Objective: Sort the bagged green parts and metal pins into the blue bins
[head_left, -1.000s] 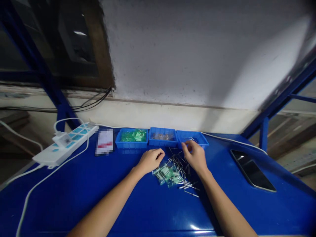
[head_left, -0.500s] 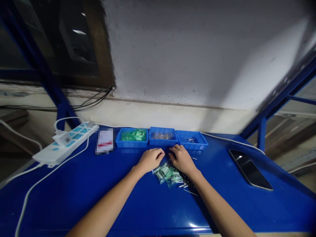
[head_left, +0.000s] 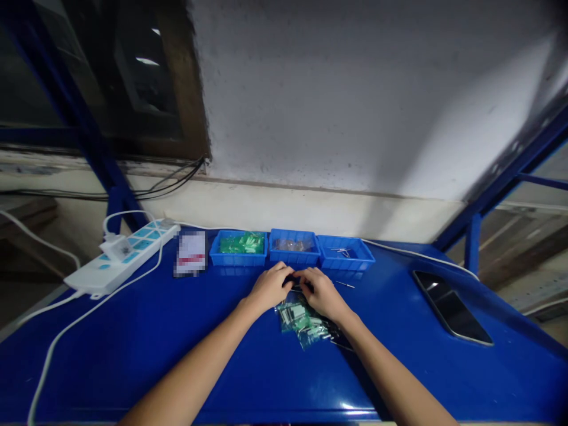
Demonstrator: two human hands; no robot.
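My left hand [head_left: 271, 287] and my right hand [head_left: 323, 292] meet just in front of the blue bins, with fingers curled and tips nearly touching. Whatever lies between the fingertips is too small or hidden to name. Under and in front of them is a pile of clear bags with pale green pieces [head_left: 306, 324], with thin metal pins mixed in, partly covered by my right hand. One loose metal pin [head_left: 345, 284] lies to the right of my right hand.
Behind my hands stand a blue bin of green bags [head_left: 238, 259], a blue bin of clear bags [head_left: 293, 255] and a blue bin with metal pins [head_left: 348, 261]. A white power strip [head_left: 119, 260] with cables is left; a phone [head_left: 452, 307] lies right.
My right hand has moved left, its fingertips closing in on my left hand. More of the loose pin beside it shows. The view has shifted slightly.
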